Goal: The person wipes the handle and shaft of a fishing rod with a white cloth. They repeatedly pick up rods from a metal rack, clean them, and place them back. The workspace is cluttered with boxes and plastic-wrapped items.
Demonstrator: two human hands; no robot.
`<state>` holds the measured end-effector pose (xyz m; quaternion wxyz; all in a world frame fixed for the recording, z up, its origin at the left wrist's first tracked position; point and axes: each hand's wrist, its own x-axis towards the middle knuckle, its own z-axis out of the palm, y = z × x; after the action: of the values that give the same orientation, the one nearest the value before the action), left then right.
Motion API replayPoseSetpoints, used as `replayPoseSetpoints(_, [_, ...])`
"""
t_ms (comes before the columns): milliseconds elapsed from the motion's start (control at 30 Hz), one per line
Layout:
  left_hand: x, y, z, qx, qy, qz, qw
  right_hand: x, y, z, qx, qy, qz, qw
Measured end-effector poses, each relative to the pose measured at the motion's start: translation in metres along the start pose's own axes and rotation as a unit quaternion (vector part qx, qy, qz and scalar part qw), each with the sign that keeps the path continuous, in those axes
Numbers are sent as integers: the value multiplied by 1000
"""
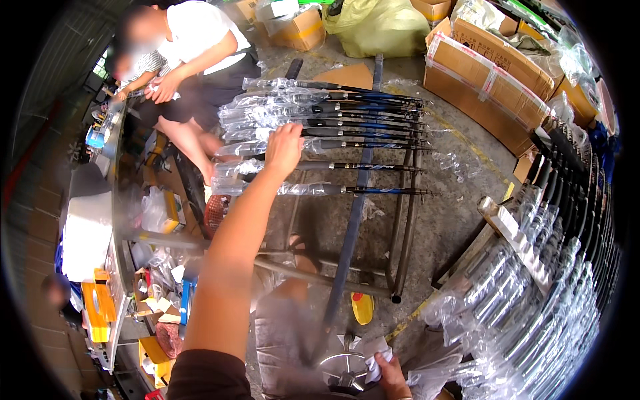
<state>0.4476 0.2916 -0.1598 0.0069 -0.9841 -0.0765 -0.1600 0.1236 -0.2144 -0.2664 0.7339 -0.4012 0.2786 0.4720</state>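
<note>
Several fishing rods (383, 145), dark with blue bands and clear plastic over their handle ends, lie side by side across a metal rack (408, 220). My left arm reaches far forward over them. On the plastic-wrapped handle of a rod in the middle of the row, my left hand (285, 148) has its fingers curled closed. Low at the right, my right hand (395, 377) is closed on a crumpled white cloth (379, 360). That hand is beside a round metal stool base (343, 363), and its fingertips are partly hidden by the cloth.
At the right stands a dense rack of plastic-wrapped rods (527, 287). Taped cardboard boxes (487, 80) and a yellow-green sack (377, 27) are at the back. On the left, a person in a white shirt (200, 33) sits by a cluttered workbench (120, 267). A yellow shoe (362, 308) shows below.
</note>
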Motion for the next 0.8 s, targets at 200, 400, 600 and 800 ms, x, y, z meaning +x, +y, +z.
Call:
replayPoseSetpoints(200, [78,-28,53,105,-15,-12,994,-6,-18,8,-214,92,50,971])
replayPoseSetpoints(400, [94,-21,58,189,-67,18,980,-17,-58,61,-124,57,-101,986])
replayPoseSetpoints(600, [75,-18,34,195,60,98,974,-4,-15,10,-135,72,20,988])
replayPoseSetpoints(800, [62,-11,-47,199,137,87,966,6,10,-2,-73,67,15,995])
